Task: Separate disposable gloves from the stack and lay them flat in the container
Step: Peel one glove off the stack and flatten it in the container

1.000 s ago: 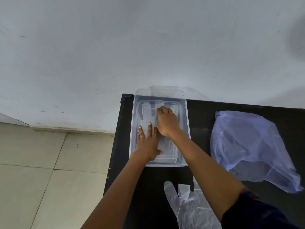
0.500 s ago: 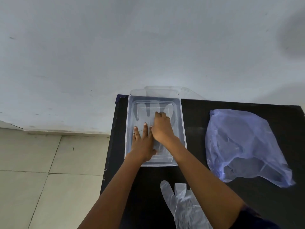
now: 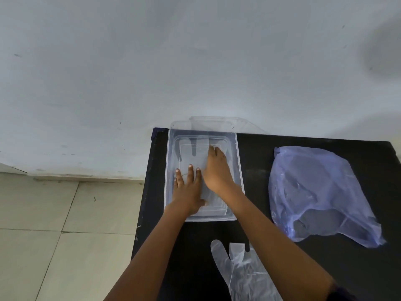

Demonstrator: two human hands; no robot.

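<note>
A clear plastic container [image 3: 238,161] stands on the black table against the wall. A transparent disposable glove [image 3: 191,153] lies flat on its bottom, fingers toward the wall. My left hand [image 3: 188,192] presses flat on the glove's near part, fingers straight. Beside it my right hand [image 3: 217,168] lies palm down on the glove farther in, fingertips near the glove's fingers. The stack of clear gloves [image 3: 240,272] lies on the table near the front edge, partly hidden by my right forearm.
A crumpled bluish plastic bag [image 3: 321,192] lies on the table to the right of the container. A clear lid [image 3: 217,121] leans against the wall behind the container. The table's left edge [image 3: 147,192] drops to a tiled floor.
My right hand has slid a little toward the wall along the glove. My left hand has stayed pressed in place. The camera has shifted slightly.
</note>
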